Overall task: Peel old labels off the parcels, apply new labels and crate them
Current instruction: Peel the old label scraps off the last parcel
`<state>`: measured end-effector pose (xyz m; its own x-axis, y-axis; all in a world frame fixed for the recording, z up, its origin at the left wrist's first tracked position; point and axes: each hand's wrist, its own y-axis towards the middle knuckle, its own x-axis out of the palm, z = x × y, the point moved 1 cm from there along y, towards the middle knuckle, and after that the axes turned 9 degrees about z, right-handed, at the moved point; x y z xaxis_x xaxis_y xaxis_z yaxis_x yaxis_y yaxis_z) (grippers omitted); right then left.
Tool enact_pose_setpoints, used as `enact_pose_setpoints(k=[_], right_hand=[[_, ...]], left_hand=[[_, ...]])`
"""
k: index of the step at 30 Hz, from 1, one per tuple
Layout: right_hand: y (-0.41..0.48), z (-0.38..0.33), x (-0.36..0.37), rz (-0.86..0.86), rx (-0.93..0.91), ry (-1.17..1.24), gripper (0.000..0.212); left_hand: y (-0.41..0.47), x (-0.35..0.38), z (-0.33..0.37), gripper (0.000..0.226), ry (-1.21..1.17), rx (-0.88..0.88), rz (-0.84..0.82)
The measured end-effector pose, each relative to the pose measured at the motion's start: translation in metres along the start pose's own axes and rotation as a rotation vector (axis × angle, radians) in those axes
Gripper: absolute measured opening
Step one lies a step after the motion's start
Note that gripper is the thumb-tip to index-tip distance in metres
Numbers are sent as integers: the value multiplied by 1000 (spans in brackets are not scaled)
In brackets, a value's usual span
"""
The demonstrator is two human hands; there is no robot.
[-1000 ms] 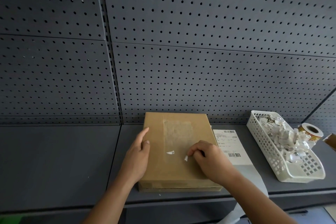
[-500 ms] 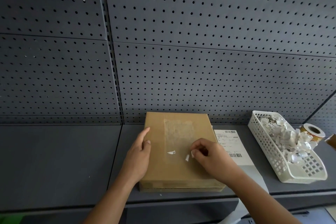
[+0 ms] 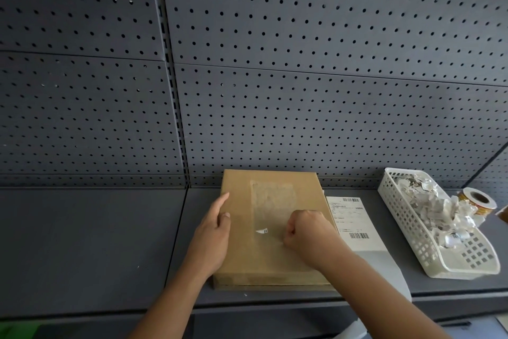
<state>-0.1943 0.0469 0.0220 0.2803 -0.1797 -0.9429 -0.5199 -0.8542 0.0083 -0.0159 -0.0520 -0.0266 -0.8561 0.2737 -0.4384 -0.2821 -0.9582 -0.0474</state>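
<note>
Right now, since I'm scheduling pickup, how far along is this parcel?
Done: the box is mostly stripped, showing a pale patch. In hand: the right hand, curled, works by one stuck scrap; the left hand steadies the box. Left: the new label beside it, then crating.

Bare left hand [image 3: 211, 239], bare right hand [image 3: 310, 234]. Bare forearms [image 3: 165, 308], uncovered as far as lower frame edge. Slim wrists [image 3: 192, 270]. Short-trimmed nail [image 3: 226, 215] on one left finger. Sleeves, other clothing: out of view.
</note>
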Motion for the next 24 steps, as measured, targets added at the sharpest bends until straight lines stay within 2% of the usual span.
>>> enact_pose_setpoints(k=[10, 14, 19, 24], right_hand=[[1, -5, -1, -40, -37, -95, 8], [-1, 1, -5, -27, -59, 6, 13], [-4, 20, -13, 24, -12, 256, 8], [-9, 15, -8, 17, -41, 207, 7]], left_hand=[[-1, -1, 1, 44, 2, 2, -24], [-1, -1, 1, 43, -10, -3, -28], [0, 0, -1, 42, -29, -1, -13], [0, -1, -2, 42, -21, -17, -9]])
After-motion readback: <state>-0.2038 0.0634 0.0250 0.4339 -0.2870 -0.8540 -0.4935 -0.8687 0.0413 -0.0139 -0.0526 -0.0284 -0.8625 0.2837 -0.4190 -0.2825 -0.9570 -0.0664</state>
